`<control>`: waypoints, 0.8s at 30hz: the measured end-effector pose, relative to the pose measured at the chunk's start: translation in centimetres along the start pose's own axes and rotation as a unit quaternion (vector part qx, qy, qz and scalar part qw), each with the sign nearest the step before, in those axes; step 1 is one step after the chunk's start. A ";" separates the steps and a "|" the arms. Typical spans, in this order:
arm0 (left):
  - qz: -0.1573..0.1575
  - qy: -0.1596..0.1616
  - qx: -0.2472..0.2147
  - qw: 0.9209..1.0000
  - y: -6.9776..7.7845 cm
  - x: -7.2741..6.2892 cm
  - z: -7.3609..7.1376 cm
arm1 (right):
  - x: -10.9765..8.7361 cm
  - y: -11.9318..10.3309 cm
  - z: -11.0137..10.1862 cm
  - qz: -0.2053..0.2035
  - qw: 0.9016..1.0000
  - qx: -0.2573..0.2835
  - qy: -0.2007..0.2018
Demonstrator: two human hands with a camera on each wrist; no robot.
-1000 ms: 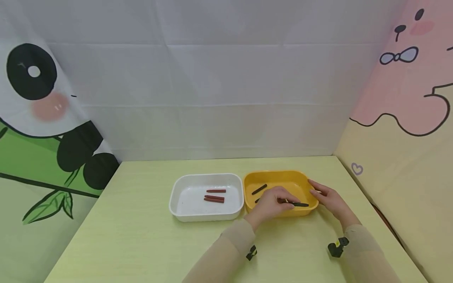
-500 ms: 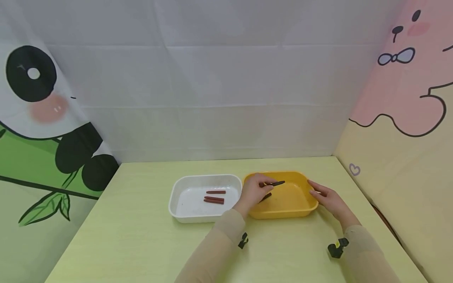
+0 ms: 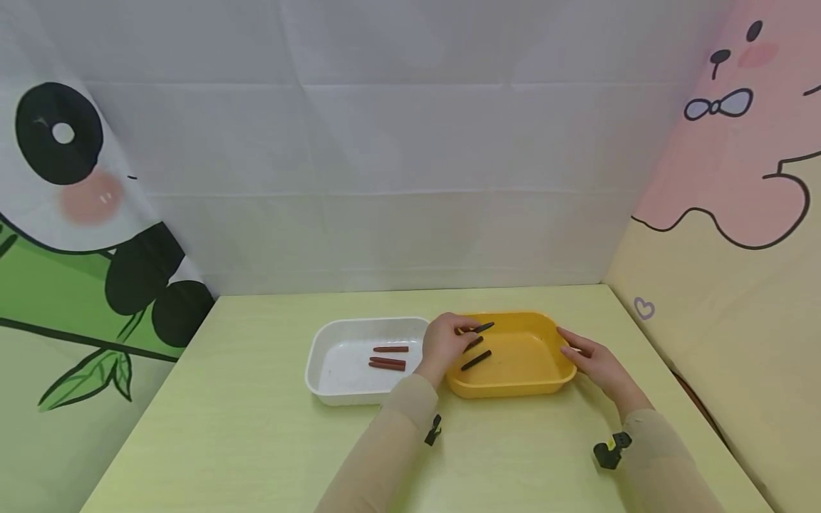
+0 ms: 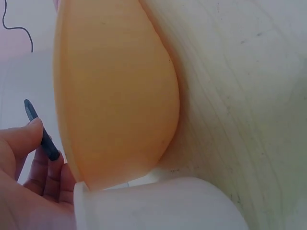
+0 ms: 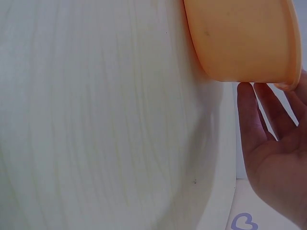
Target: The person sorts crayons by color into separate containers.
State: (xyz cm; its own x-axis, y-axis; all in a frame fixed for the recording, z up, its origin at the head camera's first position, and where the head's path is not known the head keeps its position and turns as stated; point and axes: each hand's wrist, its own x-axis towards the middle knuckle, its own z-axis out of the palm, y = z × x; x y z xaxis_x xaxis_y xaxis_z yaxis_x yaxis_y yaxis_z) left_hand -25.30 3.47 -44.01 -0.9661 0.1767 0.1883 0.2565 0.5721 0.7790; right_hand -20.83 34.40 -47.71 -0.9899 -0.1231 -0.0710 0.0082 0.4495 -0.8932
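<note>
My left hand [image 3: 442, 343] is over the left end of the yellow tray [image 3: 513, 392], its thumb and fingers pinching a black crayon [image 4: 42, 129] with a tapered tip. Two more black crayons lie in that tray: one [image 3: 477, 360] in plain sight, the other [image 3: 474, 343] partly hidden by the hand. At the tray's right end, my right hand [image 3: 599, 365] touches the outer wall and rim with extended fingers. In the right wrist view, fingertips [image 5: 245, 88] meet the orange-looking tray wall.
A white tray [image 3: 321, 392] stands left of the yellow one, the two rims meeting. Three reddish-brown crayons [image 3: 388, 361] lie inside it. Both trays rest on a pale yellow-green table [image 3: 256, 442]. A white cloth [image 3: 398, 178] hangs behind, with printed cartoon panels at both sides.
My left hand has moved left and back with the black crayon, from the yellow tray's front right to its left end. My right hand has stayed at the rim.
</note>
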 end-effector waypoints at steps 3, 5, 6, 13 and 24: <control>-0.004 0.006 0.007 1.000 -0.2 0.1 0.0 | 0.0 0.0 0.0 0.003 1.000 0.001 0.000; -0.005 0.009 0.019 1.000 -0.2 0.2 0.1 | 0.0 0.0 0.1 0.002 1.000 0.002 -0.001; -0.006 0.011 0.025 1.000 -0.2 0.2 0.1 | 0.0 -0.1 0.1 0.000 1.000 0.001 -0.002; -0.013 0.011 0.058 0.998 -0.2 0.2 0.4 | -0.1 0.0 0.1 -0.005 1.000 0.007 -0.003; 0.002 0.006 0.052 0.999 -0.4 0.1 -0.3 | 0.0 -0.2 0.1 -0.003 1.000 0.008 -0.004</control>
State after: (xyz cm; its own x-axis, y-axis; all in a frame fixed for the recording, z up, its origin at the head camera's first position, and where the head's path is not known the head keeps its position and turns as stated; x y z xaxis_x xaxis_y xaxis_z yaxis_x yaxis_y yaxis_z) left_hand -25.52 3.03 -44.06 -0.9652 0.1706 0.1984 0.2616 0.6512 0.7124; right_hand -20.80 34.25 -47.59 -0.9887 -0.1327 -0.0691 0.0045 0.4351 -0.9004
